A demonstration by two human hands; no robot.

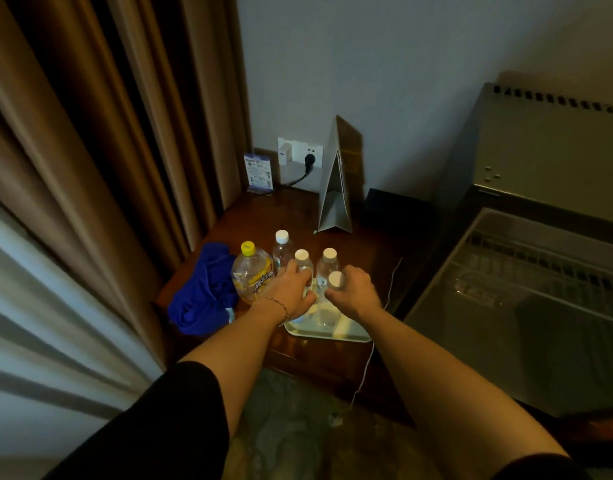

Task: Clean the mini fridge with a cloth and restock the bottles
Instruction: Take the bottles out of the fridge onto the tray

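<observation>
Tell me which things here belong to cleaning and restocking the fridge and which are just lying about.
For the job: blue cloth, yellow-capped bottle, white-capped bottles, tray, open fridge.

Lying about: folded card, leaflet stand, wall plug, thin white cable, curtain.

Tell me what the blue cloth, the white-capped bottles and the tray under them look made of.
The crumpled blue cloth looks like soft woven or microfibre fabric: matte, deep folds. The clear white-capped bottles look like thin transparent plastic, glossy, with opaque plastic caps. The pale rectangular tray seems smooth plastic or melamine, with a rounded rim and a slight sheen; I can't settle which.
</observation>
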